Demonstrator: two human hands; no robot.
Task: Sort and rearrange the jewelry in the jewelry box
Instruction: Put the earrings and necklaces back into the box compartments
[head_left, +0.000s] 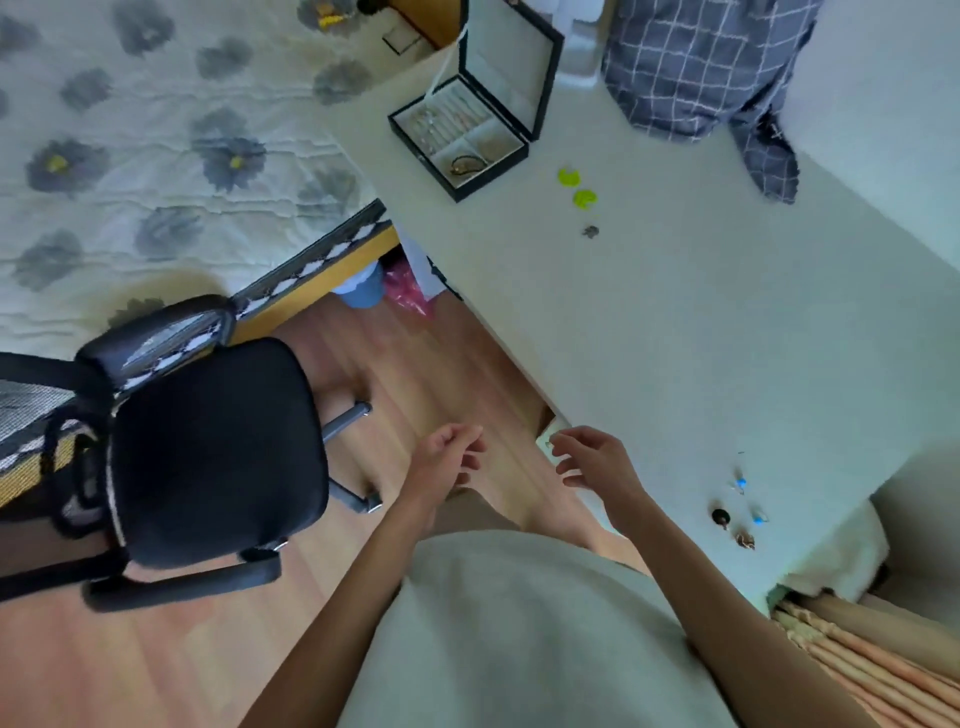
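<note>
Bedroom, white desk (675, 338) | box (470, 140) open at far end, earrings (740, 512) near edge | left hand (447, 457), right hand (592, 460) loosely curled, empty | advice: pinch earrings singly, keep pairs together

We find no text, label, brand, number or sign that can be read anywhere; the frame is too soft, and nothing near our fingers or beyond them on the desk carries lettering.
</note>
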